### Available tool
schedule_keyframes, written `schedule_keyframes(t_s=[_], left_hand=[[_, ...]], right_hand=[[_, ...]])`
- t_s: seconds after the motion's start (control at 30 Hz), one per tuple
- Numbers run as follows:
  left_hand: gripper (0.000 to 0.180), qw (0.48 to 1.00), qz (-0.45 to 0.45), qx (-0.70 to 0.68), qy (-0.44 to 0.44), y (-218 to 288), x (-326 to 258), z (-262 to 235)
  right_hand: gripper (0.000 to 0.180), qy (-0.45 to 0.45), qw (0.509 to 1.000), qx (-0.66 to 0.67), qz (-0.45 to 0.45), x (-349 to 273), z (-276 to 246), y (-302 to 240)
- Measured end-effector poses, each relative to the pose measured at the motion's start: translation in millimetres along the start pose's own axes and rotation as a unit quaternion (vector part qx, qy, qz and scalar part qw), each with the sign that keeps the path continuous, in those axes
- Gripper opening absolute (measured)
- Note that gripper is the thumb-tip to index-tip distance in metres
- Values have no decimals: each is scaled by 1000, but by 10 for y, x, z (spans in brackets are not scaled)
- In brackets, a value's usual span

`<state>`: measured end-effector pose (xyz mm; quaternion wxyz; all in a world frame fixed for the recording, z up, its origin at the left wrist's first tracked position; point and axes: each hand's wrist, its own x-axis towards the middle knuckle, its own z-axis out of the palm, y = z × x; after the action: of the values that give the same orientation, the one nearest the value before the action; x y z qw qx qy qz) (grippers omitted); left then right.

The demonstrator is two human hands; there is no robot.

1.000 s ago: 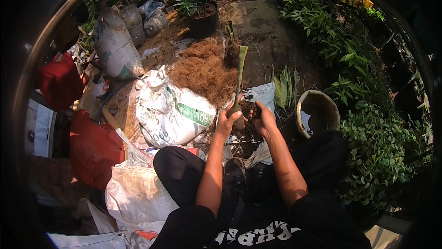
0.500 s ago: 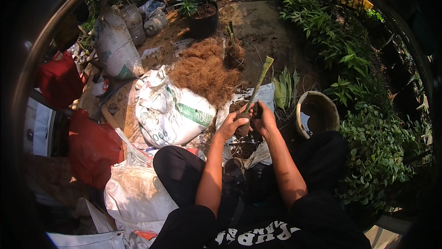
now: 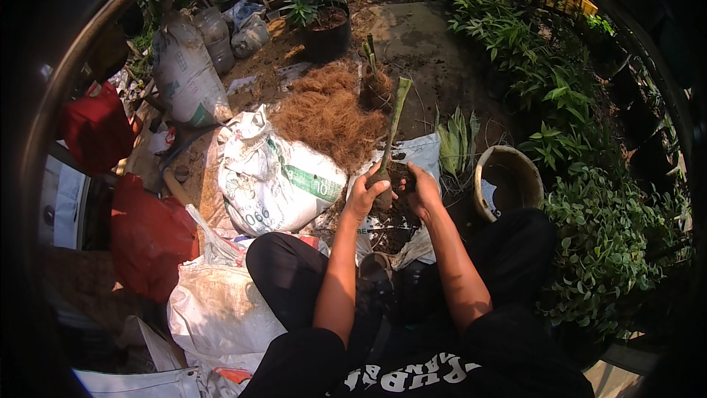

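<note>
My left hand is wrapped round the brown soil ball at the foot of a plant cutting. Its thick green stem stands nearly upright, leaning a little right at the top. My right hand is a short way to the right, apart from the ball, with its fingers parted and nothing seen in it. Beneath both hands, dark loose soil lies on a flattened white sack. Farther off, a similar cut stem rises from a fibre-wrapped root ball.
A heap of brown coconut fibre lies beyond a bulging white sack. On the right stand a round tub and leafy plants. Cut leaves lie beside the tub. Red bags are at the left.
The cutting has shifted slightly left and its stem has swung more upright. My right hand has come away from the soil ball, opening a gap between the hands.
</note>
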<state>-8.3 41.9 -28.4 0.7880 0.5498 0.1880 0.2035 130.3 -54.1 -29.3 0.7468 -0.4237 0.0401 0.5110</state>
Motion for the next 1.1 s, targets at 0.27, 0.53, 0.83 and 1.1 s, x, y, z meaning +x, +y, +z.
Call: schedule_keyframes(t_s=[0.27,0.53,0.83,1.1], left_hand=[[77,994,36,-4,100,49,11,32],[81,996,-57,-13,-61,213,-82,170],[85,995,-18,11,-93,261,-66,165],[79,996,30,-9,89,129,-14,13]], right_hand=[[20,26,999,-32,-12,26,-24,15],[29,-108,987,-96,65,-146,64,-110],[31,-175,954,-234,60,-295,130,-238],[27,-109,929,-352,-29,-109,-24,-172]])
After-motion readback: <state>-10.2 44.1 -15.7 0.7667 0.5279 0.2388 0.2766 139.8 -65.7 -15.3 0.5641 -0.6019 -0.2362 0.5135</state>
